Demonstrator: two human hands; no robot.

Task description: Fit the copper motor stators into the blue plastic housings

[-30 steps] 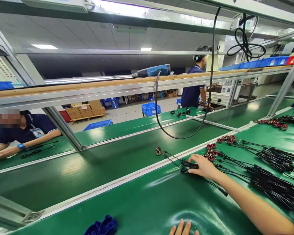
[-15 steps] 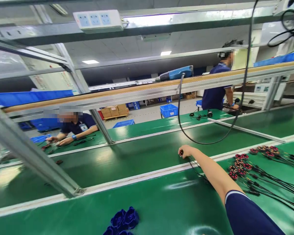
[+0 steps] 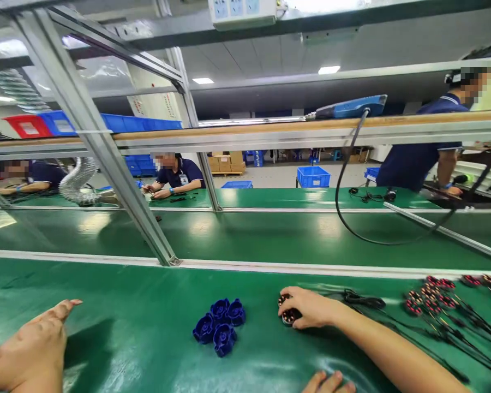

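My right hand [image 3: 306, 308] reaches in from the lower right, its fingers closed over copper-wound motor stators [image 3: 289, 317] low over the green tabletop; part of them is hidden under the fingers. At the lower left, my left hand [image 3: 28, 346] is raised over the table with fingers apart, holding nothing. Between the two hands lie several dark blue plastic parts [image 3: 220, 326], closer to my right hand. Fingertips of a further hand [image 3: 329, 383] show at the bottom edge; whose they are I cannot tell.
More stators [image 3: 431, 295] with black leads lie at the right, and a coiled black cable [image 3: 364, 300] sits beside my right wrist. A metal post [image 3: 135, 202] rises at the left. A blue heat gun [image 3: 349, 107] rests on the shelf, its cord looping down. Co-workers sit and stand opposite.
My right hand has come back from the far green strip to the near tabletop with the stators. My left hand has entered at the left. The view has levelled and swung left.
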